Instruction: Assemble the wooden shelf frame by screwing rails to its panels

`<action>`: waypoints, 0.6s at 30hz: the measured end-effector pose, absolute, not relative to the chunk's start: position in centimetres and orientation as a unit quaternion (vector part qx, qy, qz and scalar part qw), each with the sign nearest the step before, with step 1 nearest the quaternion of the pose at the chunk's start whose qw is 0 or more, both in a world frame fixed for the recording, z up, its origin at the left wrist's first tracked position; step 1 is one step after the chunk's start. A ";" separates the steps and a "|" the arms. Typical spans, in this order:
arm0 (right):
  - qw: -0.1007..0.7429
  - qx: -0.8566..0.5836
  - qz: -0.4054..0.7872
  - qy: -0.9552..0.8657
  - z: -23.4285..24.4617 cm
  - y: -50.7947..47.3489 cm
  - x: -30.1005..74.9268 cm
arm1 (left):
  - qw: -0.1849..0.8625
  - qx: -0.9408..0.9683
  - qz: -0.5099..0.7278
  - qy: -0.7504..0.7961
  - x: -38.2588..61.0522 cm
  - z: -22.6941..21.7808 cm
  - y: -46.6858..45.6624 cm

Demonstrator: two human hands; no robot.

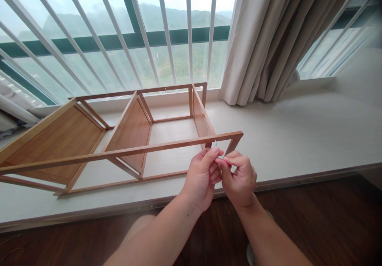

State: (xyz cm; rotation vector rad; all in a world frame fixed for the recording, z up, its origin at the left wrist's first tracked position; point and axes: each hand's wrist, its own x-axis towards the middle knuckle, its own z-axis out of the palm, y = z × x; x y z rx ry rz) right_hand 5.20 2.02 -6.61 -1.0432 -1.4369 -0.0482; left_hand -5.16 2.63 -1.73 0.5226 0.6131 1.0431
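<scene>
A wooden shelf frame (167,143) lies on its side on the white ledge, its shelf panels standing upright. At the right end of its front rail, a thin metal hex key (215,143) meets the wood near the end panel (201,108). My left hand (203,174) is closed, with thumb and fingertips pinched around the key's shaft. My right hand (239,177) is closed too, pinching the key's bent end just below the rail. The fingers cover much of the key, and any screw head at its tip is too small to make out.
The white window ledge (298,130) extends right beyond the frame, and its front edge drops to a dark wooden floor (313,218). Behind stand white window bars (167,31) and a beige curtain (253,39). More fabric (14,102) lies at the far left.
</scene>
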 end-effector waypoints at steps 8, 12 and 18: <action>0.618 -0.504 -0.003 -0.604 -6.7 1.4 3.7 | 0.786 0.274 0.468 0.298 -5.6 -1.4 2.6; 0.625 -0.464 0.013 -0.628 -6.6 1.4 4.0 | 0.784 0.284 0.468 0.293 -5.6 -1.3 2.5; 0.653 -0.441 0.061 -0.613 -6.9 1.6 4.6 | 0.789 0.304 0.449 0.290 -5.7 -1.5 2.9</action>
